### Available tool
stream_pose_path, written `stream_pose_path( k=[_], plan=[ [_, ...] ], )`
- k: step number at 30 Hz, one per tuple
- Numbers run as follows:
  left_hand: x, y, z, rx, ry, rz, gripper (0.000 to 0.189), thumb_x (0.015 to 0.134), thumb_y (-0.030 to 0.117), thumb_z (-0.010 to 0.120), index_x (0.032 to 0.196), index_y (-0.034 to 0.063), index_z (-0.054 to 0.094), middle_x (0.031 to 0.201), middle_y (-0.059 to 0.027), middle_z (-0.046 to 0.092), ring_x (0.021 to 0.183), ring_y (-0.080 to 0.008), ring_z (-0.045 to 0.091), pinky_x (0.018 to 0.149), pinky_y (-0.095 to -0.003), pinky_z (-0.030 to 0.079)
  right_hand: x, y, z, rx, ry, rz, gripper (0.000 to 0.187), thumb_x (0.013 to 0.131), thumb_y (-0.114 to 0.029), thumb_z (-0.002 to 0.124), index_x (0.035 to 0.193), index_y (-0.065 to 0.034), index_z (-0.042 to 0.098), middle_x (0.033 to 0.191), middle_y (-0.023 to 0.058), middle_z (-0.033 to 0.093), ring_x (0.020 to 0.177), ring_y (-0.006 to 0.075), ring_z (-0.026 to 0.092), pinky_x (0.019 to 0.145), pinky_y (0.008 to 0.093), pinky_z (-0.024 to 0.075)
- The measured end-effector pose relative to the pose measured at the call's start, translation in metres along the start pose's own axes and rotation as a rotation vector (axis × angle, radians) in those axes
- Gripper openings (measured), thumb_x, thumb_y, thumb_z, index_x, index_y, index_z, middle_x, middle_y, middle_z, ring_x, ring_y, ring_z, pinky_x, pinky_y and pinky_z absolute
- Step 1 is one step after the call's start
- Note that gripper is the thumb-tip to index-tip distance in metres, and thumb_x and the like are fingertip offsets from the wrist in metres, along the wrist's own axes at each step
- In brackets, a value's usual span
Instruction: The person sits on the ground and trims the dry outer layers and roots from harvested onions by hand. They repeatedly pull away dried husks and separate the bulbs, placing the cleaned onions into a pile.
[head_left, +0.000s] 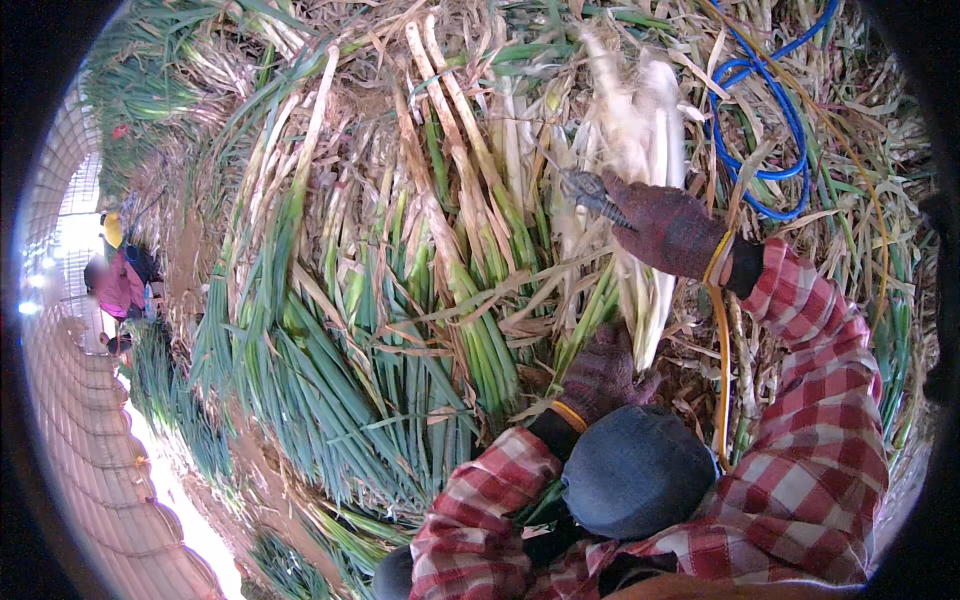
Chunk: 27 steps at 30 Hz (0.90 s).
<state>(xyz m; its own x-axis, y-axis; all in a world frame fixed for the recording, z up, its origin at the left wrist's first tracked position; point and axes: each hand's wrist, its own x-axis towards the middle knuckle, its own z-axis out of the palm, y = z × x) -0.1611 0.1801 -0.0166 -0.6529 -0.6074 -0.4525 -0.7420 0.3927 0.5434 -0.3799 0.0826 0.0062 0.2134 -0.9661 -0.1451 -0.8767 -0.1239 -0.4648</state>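
My right hand (667, 229), in a dark reddish knit glove, grips a grey air blow gun (596, 196) whose thin nozzle points to the upper left. An orange hose (721, 360) hangs down from near that wrist. Below it, my left hand (604, 375), gloved alike, holds a bunch of green onions (660, 165) near its lower end. The bunch's white stalks run upward, partly behind my right hand. Their root ends and loose outer skins are blurred. The left fingers are partly hidden by stalks and leaves.
Left of my hands lies a broad heap of green onions (360, 360) with dry leaves. A blue hose (795, 142) coils at upper right. My knee (637, 472) rises just below my left hand. Far left, a person in a pink top (122, 281) is near a curved tunnel wall (90, 450).
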Motion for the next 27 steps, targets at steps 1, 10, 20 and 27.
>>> stream_pose_path(
  k=[1,10,20,27],
  plan=[
    [0.007,-0.001,-0.008,-0.032,-0.079,0.057,0.076,0.084,0.056,0.065,0.127,-0.0048,0.051,0.127,-0.0308,0.054,0.111,-0.0465,0.059,0.097,-0.0504,0.047,-0.003,0.005,0.008,-0.048,-0.046,0.011,0.069,0.089,-0.022,0.061,0.147,0.0042,0.034,0.098,0.0228,0.063,0.092,0.0407,0.064,0.080,0.0476,0.0521],
    [0.118,-0.094,-0.081,0.423,0.734,-0.476,0.093,0.079,0.048,0.075,0.143,-0.0051,0.033,0.134,-0.0271,0.047,0.122,-0.0442,0.049,0.102,-0.0526,0.041,-0.013,0.012,0.048,-0.029,0.121,0.062,0.053,0.087,-0.021,0.057,0.131,0.0043,0.042,0.088,0.0218,0.066,0.082,0.0413,0.067,0.073,0.0503,0.0548],
    [0.079,-0.120,-0.060,0.067,0.513,-0.128,0.098,0.078,0.018,0.071,0.152,-0.0063,0.012,0.125,-0.0349,0.053,0.114,-0.0534,0.053,0.101,-0.0507,0.046,-0.009,-0.023,0.033,-0.046,0.040,0.161,0.061,0.089,-0.025,0.059,0.137,0.0055,0.038,0.098,0.0235,0.065,0.090,0.0425,0.065,0.080,0.0512,0.0529],
    [0.061,-0.138,-0.084,-0.274,0.089,-0.145,0.092,0.084,0.030,0.069,0.152,-0.0009,0.015,0.110,-0.0350,0.064,0.096,-0.0464,0.067,0.086,-0.0495,0.054,-0.024,-0.071,0.004,-0.188,-0.080,0.253,0.064,0.092,-0.024,0.060,0.145,0.0016,0.036,0.096,0.0217,0.065,0.088,0.0396,0.066,0.077,0.0496,0.0532]
  ],
)
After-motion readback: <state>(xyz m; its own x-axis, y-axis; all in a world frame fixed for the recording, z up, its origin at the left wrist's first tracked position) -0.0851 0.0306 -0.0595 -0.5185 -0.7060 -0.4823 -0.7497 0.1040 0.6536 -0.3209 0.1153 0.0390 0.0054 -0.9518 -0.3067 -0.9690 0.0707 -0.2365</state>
